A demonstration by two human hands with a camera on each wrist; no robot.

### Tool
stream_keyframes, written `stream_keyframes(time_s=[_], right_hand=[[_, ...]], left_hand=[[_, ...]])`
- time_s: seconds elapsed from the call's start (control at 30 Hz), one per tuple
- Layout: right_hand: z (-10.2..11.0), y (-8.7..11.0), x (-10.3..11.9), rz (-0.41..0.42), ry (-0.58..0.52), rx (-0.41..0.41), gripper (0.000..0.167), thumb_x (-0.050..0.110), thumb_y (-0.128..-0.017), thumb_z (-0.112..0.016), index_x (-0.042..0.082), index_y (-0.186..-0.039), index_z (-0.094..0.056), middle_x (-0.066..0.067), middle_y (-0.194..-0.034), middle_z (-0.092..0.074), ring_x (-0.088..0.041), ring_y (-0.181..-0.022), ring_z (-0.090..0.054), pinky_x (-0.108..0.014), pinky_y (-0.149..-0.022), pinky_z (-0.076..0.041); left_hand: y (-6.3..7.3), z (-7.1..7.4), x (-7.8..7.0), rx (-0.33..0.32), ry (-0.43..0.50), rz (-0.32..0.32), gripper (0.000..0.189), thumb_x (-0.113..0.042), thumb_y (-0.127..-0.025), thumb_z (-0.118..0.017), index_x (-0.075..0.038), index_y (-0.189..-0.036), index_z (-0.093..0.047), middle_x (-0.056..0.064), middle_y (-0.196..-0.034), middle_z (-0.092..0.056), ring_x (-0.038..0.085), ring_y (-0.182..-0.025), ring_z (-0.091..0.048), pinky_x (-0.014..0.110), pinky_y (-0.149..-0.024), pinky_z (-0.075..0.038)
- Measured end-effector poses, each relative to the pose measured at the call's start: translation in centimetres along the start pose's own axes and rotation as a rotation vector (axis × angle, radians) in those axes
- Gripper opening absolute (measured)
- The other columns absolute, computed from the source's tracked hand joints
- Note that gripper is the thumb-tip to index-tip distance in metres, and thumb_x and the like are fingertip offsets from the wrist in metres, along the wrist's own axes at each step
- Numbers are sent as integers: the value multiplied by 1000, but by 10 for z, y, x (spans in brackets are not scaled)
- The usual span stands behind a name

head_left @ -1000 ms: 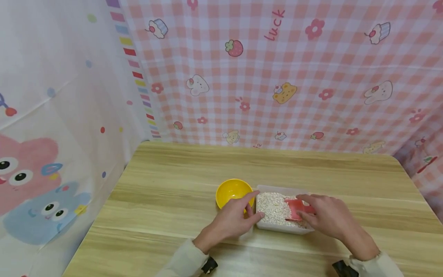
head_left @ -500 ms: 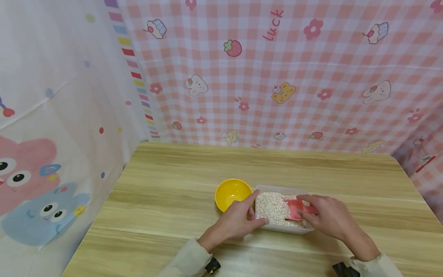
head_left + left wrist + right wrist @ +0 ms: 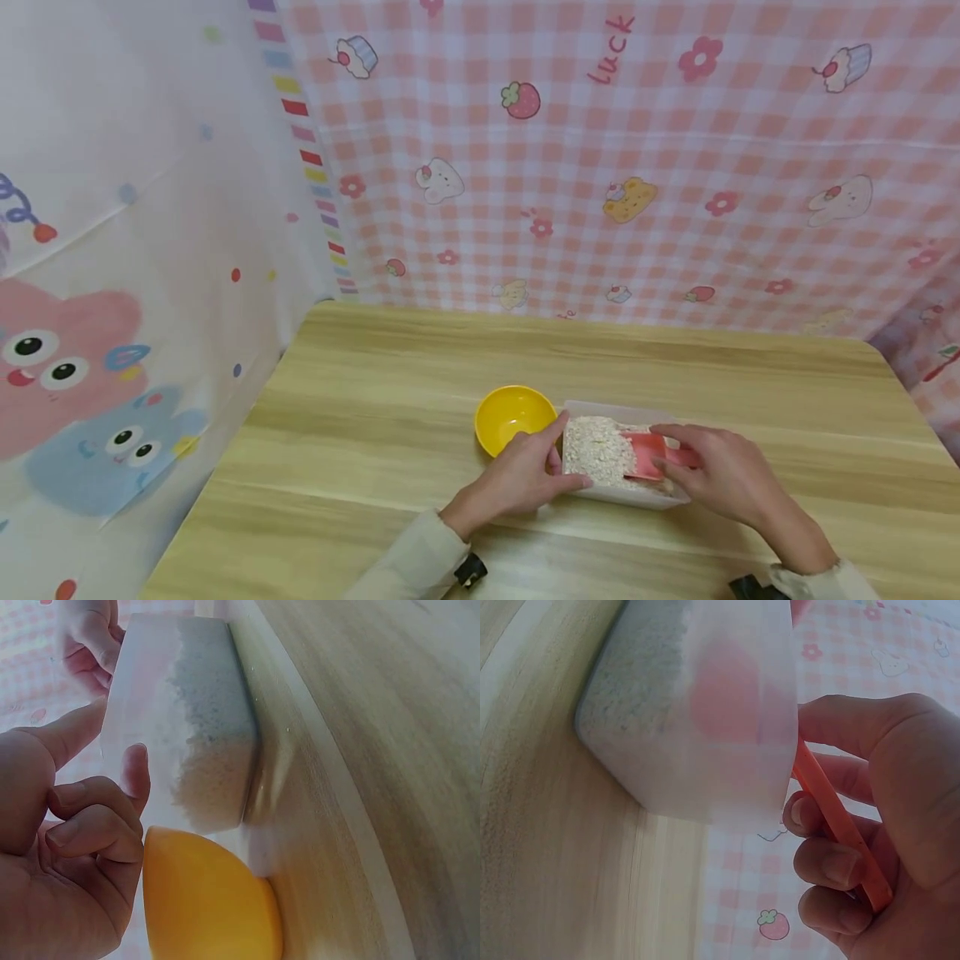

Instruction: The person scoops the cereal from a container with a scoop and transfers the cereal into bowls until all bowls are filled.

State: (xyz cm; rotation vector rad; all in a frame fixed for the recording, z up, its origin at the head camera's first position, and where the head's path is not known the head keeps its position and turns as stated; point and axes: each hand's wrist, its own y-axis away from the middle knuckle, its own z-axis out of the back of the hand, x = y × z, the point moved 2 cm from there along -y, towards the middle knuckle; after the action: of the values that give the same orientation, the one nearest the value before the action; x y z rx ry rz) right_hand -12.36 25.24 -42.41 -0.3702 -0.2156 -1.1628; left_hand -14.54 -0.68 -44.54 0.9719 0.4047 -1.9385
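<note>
A translucent plastic container (image 3: 633,497) full of rolled oats (image 3: 597,450) stands on the table. My left hand (image 3: 521,473) holds its left end, the thumb on the near rim and the index finger at the far left corner. In the left wrist view its other fingers are curled next to the container. My right hand (image 3: 723,471) grips the handle of a red scoop (image 3: 643,456) at the container's right end. The scoop's blade lies in the oats, its front edge against the heap. Through the wall, the right wrist view shows the blade as a pink blur.
Just left of the container sits a yellow bowl (image 3: 510,412), partly behind my left hand. The wooden table (image 3: 360,433) runs back to a pink checked cloth (image 3: 480,167), with a white printed cloth (image 3: 187,317) along the left side.
My left thumb has shifted right onto the container's near rim. The right hand and scoop stay nearly in place, while the whole head view has shifted slightly.
</note>
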Motion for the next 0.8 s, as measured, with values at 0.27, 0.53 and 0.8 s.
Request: stream_keyframes(time_s=[0.27, 0.53, 0.8], right_hand=[[0, 0, 2, -11, -6, 20, 41, 29, -83, -80, 12, -119, -72, 13, -59, -31, 0, -51, -20, -22, -48, -21], [0, 1, -4, -19, -68, -8, 40, 27, -82, -81, 11, -118, -72, 16, -57, -31, 1, -52, -25, -21, -50, -25], [-1, 6, -11, -50, -181, -15, 38, 22, -84, -80, 9, -119, -71, 14, -59, -35, 2, -53, -29, -21, -49, -29]], left_hand=[[-1, -1, -2, 10, -1, 44, 93, -41, -85, -77, -12, -157, -26, -11, -65, -56, 5, -51, -45, 18, -49, -37], [-1, -1, -1, 6, -10, 51, 93, -40, -85, -77, -12, -157, -26, -11, -66, -56, 4, -52, -45, 18, -50, -38], [-2, -1, -3, 6, -17, 48, 93, -40, -85, -77, -10, -157, -27, -11, -66, -56, 4, -52, -45, 18, -50, -37]])
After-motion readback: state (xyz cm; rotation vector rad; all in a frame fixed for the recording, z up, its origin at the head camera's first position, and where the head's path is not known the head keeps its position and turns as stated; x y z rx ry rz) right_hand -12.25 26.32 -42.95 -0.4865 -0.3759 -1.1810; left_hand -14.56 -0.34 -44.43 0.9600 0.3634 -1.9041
